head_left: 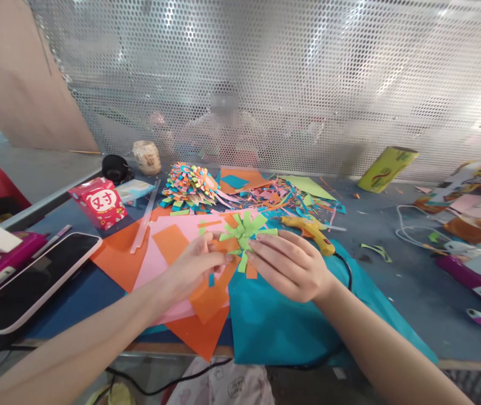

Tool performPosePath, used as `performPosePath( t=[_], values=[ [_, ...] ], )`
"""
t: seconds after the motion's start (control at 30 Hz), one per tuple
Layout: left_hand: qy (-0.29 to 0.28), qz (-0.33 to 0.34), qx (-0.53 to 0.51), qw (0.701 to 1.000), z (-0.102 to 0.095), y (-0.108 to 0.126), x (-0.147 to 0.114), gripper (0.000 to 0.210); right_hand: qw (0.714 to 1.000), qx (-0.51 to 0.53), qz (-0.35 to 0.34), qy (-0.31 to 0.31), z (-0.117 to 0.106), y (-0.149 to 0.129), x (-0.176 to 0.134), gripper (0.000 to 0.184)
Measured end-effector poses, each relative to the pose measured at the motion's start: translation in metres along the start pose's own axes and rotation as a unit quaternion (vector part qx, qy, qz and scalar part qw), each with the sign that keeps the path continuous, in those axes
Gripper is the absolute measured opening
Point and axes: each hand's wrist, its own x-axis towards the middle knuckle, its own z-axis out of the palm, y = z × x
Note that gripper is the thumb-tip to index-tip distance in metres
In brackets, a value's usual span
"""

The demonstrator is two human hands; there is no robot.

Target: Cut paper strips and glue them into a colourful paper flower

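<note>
Both my hands meet over the middle of the table around a fringed paper flower (245, 232) with light green petals and some orange and blue strips. My left hand (200, 261) pinches it from the left, at an orange strip. From the right, my right hand (291, 264) grips its green edge with closed fingers. Under the hands lie orange paper (172, 244), pink paper (143, 275) and a large teal sheet (282, 326). Just beyond my right hand rests a yellow glue gun (308, 229) with a black cord.
Finished multicoloured paper flowers (189, 185) and a heap of paper scraps (274, 194) lie at the back. A phone (37, 281), red box (99, 202) and purple power strip (8, 264) stand left. On the right are a yellow can (386, 169) and white cables (404, 225). A perforated metal panel (265, 73) bounds the back.
</note>
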Motion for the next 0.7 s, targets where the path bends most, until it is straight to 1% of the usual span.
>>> performPosePath(
  t=[0.1, 0.23, 0.4, 0.53, 0.63, 0.7],
  values=[
    [-0.038, -0.048, -0.055, 0.997, 0.0006, -0.0005, 0.0007, 0.023, 1.0, -0.018, -0.017, -0.003, -0.0011, 0.0005, 0.002, 0.02],
    [-0.051, -0.048, -0.081, 0.994, 0.0, -0.0019, 0.0007, 0.026, 0.999, -0.027, -0.023, 0.0, -0.0007, 0.0003, 0.0035, 0.02],
    [-0.05, -0.056, -0.081, 0.994, -0.0006, -0.001, 0.0011, 0.032, 0.999, -0.016, -0.016, 0.024, 0.0022, -0.0022, 0.002, 0.017],
    [-0.054, -0.061, -0.083, 0.993, -0.0003, -0.0009, 0.0013, 0.036, 1.0, -0.012, -0.016, 0.024, 0.0028, -0.0031, 0.002, 0.018],
    [-0.044, -0.061, -0.077, 0.994, -0.0003, -0.001, 0.0008, 0.034, 0.999, -0.012, -0.017, 0.025, 0.0026, -0.0028, 0.0032, 0.017],
    [-0.047, -0.063, -0.078, 0.994, 0.0001, 0.0002, 0.0002, 0.033, 0.999, -0.008, -0.022, 0.029, 0.0026, -0.0026, 0.0041, 0.016]
  ],
)
